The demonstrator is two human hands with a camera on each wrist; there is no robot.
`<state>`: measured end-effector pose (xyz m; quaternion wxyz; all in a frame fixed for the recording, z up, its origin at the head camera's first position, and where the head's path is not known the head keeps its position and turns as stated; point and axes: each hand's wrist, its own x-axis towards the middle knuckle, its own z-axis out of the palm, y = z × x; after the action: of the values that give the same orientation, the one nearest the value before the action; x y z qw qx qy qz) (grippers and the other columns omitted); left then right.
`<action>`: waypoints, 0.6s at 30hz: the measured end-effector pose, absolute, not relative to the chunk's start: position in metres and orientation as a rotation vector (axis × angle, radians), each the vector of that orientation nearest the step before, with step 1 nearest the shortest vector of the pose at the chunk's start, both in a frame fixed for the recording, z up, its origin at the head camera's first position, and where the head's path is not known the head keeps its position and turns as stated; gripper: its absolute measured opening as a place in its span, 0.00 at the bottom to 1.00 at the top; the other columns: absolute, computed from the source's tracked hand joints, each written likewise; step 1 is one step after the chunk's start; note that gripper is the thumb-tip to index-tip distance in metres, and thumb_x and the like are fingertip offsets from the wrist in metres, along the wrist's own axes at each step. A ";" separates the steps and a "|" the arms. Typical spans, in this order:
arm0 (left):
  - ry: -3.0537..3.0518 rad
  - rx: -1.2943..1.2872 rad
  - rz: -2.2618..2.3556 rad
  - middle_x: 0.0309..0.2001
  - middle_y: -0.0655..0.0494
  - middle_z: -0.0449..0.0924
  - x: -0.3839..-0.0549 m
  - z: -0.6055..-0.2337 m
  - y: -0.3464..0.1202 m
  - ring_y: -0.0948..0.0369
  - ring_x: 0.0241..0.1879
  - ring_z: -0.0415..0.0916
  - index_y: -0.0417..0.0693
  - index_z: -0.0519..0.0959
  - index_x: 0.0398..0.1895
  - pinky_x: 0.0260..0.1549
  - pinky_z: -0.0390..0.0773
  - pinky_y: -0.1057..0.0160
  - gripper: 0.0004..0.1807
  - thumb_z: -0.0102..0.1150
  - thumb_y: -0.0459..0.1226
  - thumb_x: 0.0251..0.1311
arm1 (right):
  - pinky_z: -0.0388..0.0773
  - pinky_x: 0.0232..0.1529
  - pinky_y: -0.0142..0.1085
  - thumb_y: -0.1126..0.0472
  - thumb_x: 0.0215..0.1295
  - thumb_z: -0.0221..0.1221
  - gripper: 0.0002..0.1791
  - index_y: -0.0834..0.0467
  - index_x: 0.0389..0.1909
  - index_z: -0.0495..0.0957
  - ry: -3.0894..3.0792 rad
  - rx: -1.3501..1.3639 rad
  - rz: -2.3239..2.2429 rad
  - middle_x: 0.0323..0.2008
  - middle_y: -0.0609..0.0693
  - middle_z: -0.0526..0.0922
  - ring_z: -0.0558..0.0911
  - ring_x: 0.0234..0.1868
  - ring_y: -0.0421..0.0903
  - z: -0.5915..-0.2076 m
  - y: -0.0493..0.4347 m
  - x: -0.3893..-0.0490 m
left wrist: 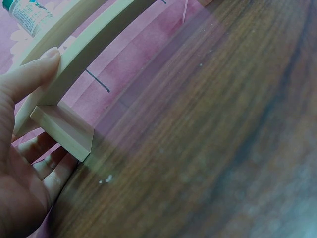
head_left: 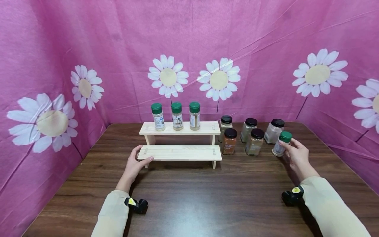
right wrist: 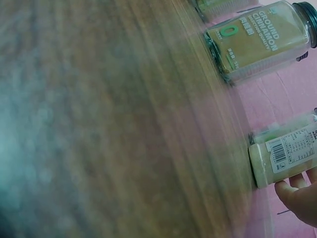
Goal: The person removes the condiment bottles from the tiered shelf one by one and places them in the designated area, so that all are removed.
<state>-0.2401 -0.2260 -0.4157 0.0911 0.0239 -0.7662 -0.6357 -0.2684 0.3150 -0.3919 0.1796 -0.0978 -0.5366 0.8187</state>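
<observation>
A two-step wooden rack (head_left: 180,153) stands on the table, and my left hand (head_left: 133,168) grips the left end of its lower step. In the left wrist view the thumb (left wrist: 37,74) lies over the board while the other fingers are around by the leg. Three green-capped spice jars (head_left: 177,122) stand in a row on the upper step. Over on the right, my right hand (head_left: 298,159) holds another green-capped spice jar (head_left: 278,150) from its right side, close over the table. Its barcode label (right wrist: 292,151) shows in the right wrist view.
Several black-lidded square spice jars stand between the rack and my right hand, among them an orange one (head_left: 229,146) and a ground cinnamon jar (right wrist: 260,39). A clear-sided jar (head_left: 274,132) is just behind the held one. Pink flowered cloth (head_left: 189,36) hangs behind the table (head_left: 189,200).
</observation>
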 end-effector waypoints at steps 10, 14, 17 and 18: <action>-2.273 0.064 -1.883 0.52 0.43 0.63 -0.240 -0.412 -0.225 0.57 0.47 0.61 0.41 0.55 0.59 0.47 0.57 0.62 0.39 0.64 0.32 0.42 | 0.69 0.20 0.24 0.72 0.44 0.63 0.13 0.50 0.25 0.78 -1.570 -0.239 2.317 0.22 0.41 0.78 0.74 0.22 0.33 -0.389 0.316 -0.269; -2.283 0.071 -1.882 0.52 0.44 0.63 -0.239 -0.413 -0.225 0.57 0.47 0.60 0.42 0.54 0.60 0.48 0.56 0.62 0.40 0.64 0.32 0.42 | 0.69 0.22 0.24 0.71 0.44 0.64 0.14 0.49 0.28 0.77 -1.624 -0.238 2.272 0.23 0.40 0.78 0.74 0.25 0.33 -0.387 0.316 -0.269; -2.290 0.072 -1.877 0.52 0.44 0.62 -0.239 -0.413 -0.225 0.56 0.48 0.60 0.42 0.54 0.60 0.48 0.56 0.61 0.40 0.64 0.32 0.43 | 0.68 0.23 0.23 0.70 0.43 0.64 0.15 0.49 0.30 0.76 -1.672 -0.257 2.199 0.24 0.39 0.76 0.72 0.25 0.32 -0.384 0.316 -0.268; -2.291 0.071 -1.875 0.52 0.43 0.63 -0.239 -0.413 -0.224 0.56 0.48 0.60 0.42 0.54 0.60 0.48 0.56 0.61 0.40 0.64 0.32 0.43 | 0.68 0.24 0.22 0.69 0.43 0.65 0.15 0.49 0.30 0.76 -1.689 -0.259 2.172 0.24 0.39 0.76 0.71 0.26 0.32 -0.383 0.316 -0.268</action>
<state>-0.2389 -0.2244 -0.4128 0.0901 0.0240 -0.7705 -0.6306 -0.2682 0.3161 -0.3834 0.1879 -0.0922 -0.6003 0.7719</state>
